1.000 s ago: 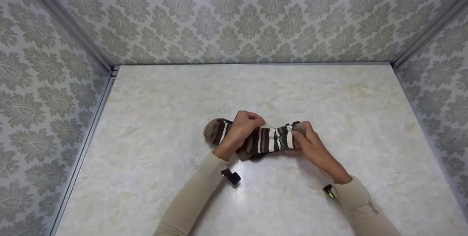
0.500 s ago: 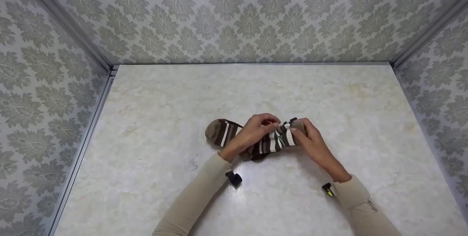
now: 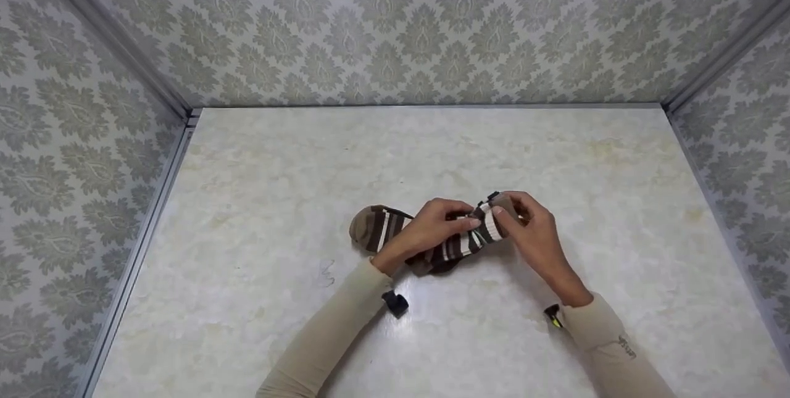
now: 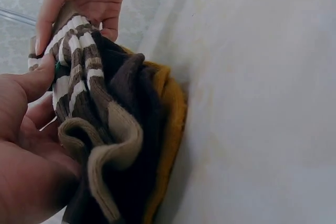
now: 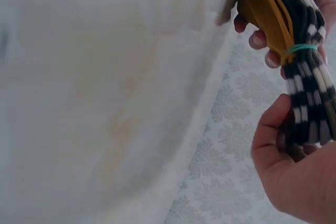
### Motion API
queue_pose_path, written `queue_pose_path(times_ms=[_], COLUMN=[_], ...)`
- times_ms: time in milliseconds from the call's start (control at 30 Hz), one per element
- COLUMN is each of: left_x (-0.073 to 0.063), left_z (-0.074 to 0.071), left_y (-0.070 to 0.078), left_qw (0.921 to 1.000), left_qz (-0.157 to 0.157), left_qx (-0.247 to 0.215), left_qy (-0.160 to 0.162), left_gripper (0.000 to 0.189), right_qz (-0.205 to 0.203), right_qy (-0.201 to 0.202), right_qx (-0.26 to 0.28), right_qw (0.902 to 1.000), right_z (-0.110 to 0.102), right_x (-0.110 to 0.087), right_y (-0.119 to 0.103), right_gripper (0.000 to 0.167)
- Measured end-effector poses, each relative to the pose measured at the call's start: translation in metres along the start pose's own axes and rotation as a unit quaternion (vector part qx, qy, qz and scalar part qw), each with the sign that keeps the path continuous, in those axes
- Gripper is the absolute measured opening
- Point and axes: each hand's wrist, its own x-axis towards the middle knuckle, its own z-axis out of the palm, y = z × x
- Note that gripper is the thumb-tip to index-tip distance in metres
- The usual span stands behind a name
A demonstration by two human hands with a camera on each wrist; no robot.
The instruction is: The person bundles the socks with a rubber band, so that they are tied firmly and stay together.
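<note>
A bundle of striped socks (image 3: 457, 248) in brown, white and dark tones lies across the middle of the table, its tan toe end (image 3: 364, 229) toward the left. My left hand (image 3: 426, 228) holds the bundle around its middle, thumb pressed on the striped knit. At the cuff end, my right hand (image 3: 540, 240) grips the socks between thumb and fingers. A thin green band (image 5: 303, 49) circles the bundle between both hands in the right wrist view. Mustard-yellow fabric (image 4: 174, 111) shows along one side of the dark layers in the left wrist view.
The pale marbled table (image 3: 247, 169) extends around the socks. Patterned wall panels (image 3: 386, 28) stand behind it and at both sides. A faint scribble-like mark (image 3: 328, 273) shows on the tabletop left of the left forearm.
My left hand has moved right along the socks, close to my right hand. The cuff end has tilted up and away, with my right hand still gripping it.
</note>
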Motion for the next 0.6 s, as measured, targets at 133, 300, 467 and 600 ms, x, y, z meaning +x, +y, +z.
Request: queue_pose_path(times_ms=[133,300,467,600], left_x=[-0.006,-0.027,-0.063,-0.085], left_z=[-0.007,-0.039,-0.074,-0.086], left_y=[0.005,0.018,0.016,0.004], left_qw=[0.9989,0.9833,0.9376,0.9284], left_qz=[0.008,0.004,-0.089,-0.152], left_qx=[0.039,0.163,0.318,0.32], left_qy=[0.024,0.081,0.108,0.113], left_gripper=[0.034,0.036,0.047,0.057], right_qz=[0.016,0.034,0.056,0.063], right_qy=[-0.026,-0.077,-0.109,-0.123], right_qx=[-0.054,-0.1,-0.106,-0.115], right_qw=[0.9981,0.9914,0.9868,0.9837], right_z=[-0.008,-0.021,-0.031,-0.037], right_x=[0.004,0.005,0.001,-0.003], right_y=[0.001,0.007,0.016,0.021], right_gripper=[0.037,0.035,0.038,0.041])
